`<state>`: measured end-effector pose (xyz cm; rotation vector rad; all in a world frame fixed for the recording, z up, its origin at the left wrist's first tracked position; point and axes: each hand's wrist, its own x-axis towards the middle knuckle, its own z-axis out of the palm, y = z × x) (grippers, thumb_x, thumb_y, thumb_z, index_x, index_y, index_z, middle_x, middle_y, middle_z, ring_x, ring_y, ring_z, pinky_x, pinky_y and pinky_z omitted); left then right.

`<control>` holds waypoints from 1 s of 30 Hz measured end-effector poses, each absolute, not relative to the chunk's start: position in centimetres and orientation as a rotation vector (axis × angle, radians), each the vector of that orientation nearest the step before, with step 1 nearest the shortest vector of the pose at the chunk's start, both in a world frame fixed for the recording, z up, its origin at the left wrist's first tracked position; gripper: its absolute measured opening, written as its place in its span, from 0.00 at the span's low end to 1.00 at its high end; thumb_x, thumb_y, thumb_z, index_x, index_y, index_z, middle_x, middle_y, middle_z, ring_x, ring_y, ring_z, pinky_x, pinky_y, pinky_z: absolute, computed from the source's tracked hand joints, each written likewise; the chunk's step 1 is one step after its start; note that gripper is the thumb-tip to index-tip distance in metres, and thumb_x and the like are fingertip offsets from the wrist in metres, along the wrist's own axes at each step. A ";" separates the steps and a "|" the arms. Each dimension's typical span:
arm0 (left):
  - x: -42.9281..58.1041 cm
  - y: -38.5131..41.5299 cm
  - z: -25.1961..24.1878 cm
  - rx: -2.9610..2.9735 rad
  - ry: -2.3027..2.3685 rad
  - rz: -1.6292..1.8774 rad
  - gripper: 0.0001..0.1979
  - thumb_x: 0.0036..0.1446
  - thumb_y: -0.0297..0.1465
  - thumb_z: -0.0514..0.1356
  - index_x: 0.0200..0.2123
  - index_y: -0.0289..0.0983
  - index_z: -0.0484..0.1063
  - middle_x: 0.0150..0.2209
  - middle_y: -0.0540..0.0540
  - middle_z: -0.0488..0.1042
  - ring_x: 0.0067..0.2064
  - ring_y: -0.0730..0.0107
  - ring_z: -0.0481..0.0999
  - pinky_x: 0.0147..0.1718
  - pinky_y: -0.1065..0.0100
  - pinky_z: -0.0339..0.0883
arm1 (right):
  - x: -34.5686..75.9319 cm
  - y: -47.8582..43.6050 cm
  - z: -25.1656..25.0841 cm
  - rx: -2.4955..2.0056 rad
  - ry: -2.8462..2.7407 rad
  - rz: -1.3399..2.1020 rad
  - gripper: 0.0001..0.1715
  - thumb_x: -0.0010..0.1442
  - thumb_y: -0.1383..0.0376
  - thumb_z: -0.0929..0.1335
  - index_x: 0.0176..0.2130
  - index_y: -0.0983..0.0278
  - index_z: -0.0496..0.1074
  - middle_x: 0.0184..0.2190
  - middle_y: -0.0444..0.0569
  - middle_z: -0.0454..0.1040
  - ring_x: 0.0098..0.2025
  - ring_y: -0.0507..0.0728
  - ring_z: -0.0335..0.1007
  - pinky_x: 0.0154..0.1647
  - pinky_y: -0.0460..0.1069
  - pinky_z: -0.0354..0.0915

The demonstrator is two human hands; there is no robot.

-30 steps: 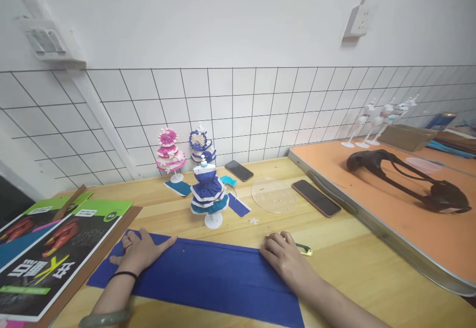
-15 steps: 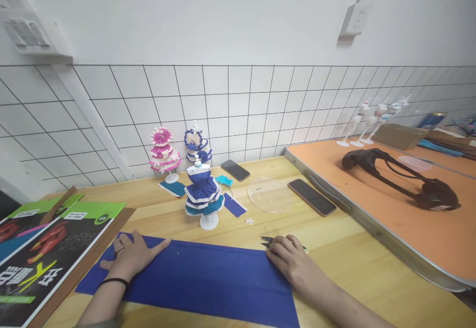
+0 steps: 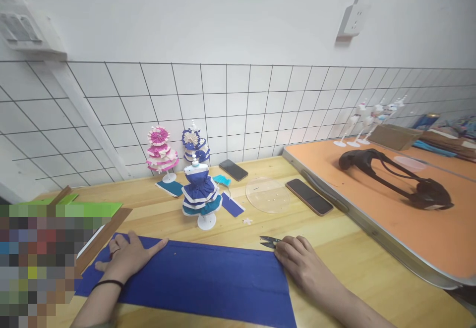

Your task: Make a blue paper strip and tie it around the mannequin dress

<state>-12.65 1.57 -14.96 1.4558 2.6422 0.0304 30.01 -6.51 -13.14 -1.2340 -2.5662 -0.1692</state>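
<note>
A long folded strip of dark blue paper (image 3: 208, 278) lies across the near side of the wooden table (image 3: 345, 263). My left hand (image 3: 126, 257) rests flat on its left end with the fingers spread. At the strip's right end my right hand (image 3: 299, 259) has its fingers curled around small thread snips (image 3: 270, 242), whose dark blades point left just above the paper's top edge.
Beyond the paper stand three small mannequins: a blue dress (image 3: 200, 194), a pink one (image 3: 160, 153) and a blue-white one (image 3: 195, 143). Two phones (image 3: 232, 169) (image 3: 308, 196) and a clear disc (image 3: 267, 195) lie behind. A raised orange table (image 3: 390, 204) at right holds a black headset (image 3: 401, 177).
My right hand has slid a little to the right off the paper's end and taken hold of the snips, whose blades now show. The left hand stays flat on the paper.
</note>
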 end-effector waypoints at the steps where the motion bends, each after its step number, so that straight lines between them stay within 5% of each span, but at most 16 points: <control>1: -12.7 1.6 -15.0 1.459 2.642 0.033 0.58 0.31 0.64 0.46 0.58 0.26 0.54 0.61 0.23 0.48 0.61 0.35 0.45 0.49 0.34 0.42 | 30.0 -6.5 -13.2 -1.242 -2.559 -0.171 0.18 0.64 0.70 0.55 0.44 0.62 0.69 0.40 0.51 0.71 0.42 0.58 0.63 0.41 0.53 0.57; 14: -11.9 1.1 -14.2 1.433 2.628 0.016 0.58 0.32 0.63 0.47 0.59 0.24 0.52 0.62 0.23 0.45 0.62 0.37 0.41 0.50 0.34 0.39 | 27.0 -5.5 -13.7 -1.359 -2.283 -0.121 0.18 0.62 0.70 0.57 0.46 0.63 0.70 0.45 0.56 0.72 0.48 0.60 0.65 0.47 0.56 0.63; 22: -12.0 1.1 -14.4 1.429 2.621 0.008 0.60 0.32 0.64 0.46 0.60 0.24 0.49 0.62 0.24 0.43 0.63 0.37 0.40 0.50 0.34 0.38 | 13.0 -5.6 -13.5 -1.187 -2.606 0.228 0.35 0.62 0.54 0.59 0.61 0.72 0.52 0.61 0.59 0.53 0.62 0.64 0.47 0.61 0.59 0.50; 30: -12.0 1.1 -14.7 1.429 2.636 0.033 0.59 0.32 0.64 0.46 0.59 0.25 0.50 0.62 0.24 0.44 0.62 0.38 0.41 0.51 0.34 0.36 | 11.3 -5.5 -14.4 -1.325 -2.646 0.343 0.39 0.63 0.50 0.55 0.60 0.77 0.52 0.61 0.64 0.50 0.63 0.66 0.43 0.61 0.62 0.47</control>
